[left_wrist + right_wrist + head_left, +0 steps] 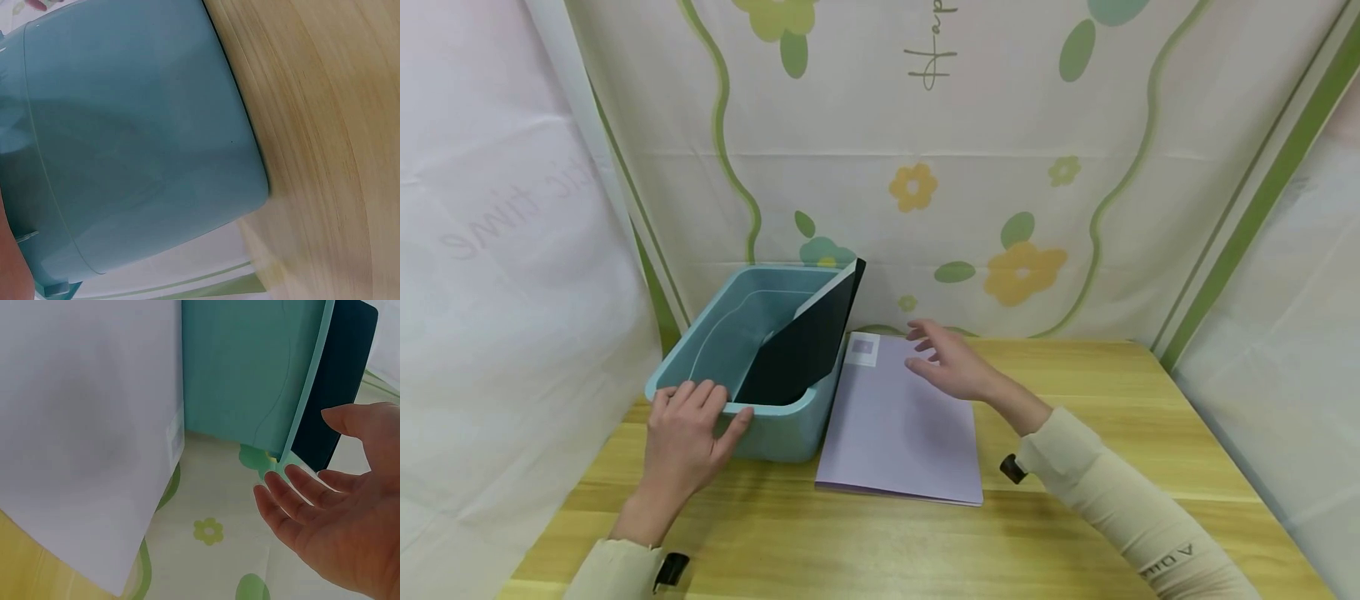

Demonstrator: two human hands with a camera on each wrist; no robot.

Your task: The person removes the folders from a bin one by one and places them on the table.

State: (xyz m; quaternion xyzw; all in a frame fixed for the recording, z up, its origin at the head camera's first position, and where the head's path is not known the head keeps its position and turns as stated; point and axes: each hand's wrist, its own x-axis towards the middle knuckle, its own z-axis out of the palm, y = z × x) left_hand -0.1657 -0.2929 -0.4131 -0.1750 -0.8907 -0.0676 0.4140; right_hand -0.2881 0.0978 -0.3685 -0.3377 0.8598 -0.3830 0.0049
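Note:
A blue-green plastic bin (782, 433) stands on the left of the table. My left hand (688, 433) grips its near rim, fingers over the edge and thumb along the outside. Inside the bin a black folder (801, 346) leans on the right wall, its upper corner sticking out above the rim. A light purple folder (898, 433) with a small white label lies flat, right beside the bin. Above its far right part hovers my right hand (951, 367), fingers spread and slightly bent, holding nothing. In the right wrist view its palm and fingers show in front of the bin's side.
The wooden table (1075, 533) extends to the right and toward me. A white cloth (850, 117) with flowers hangs at its far edge, and more white cloth (512, 292) hangs at the left side. Small black pieces (1012, 468) sit at both sleeve cuffs.

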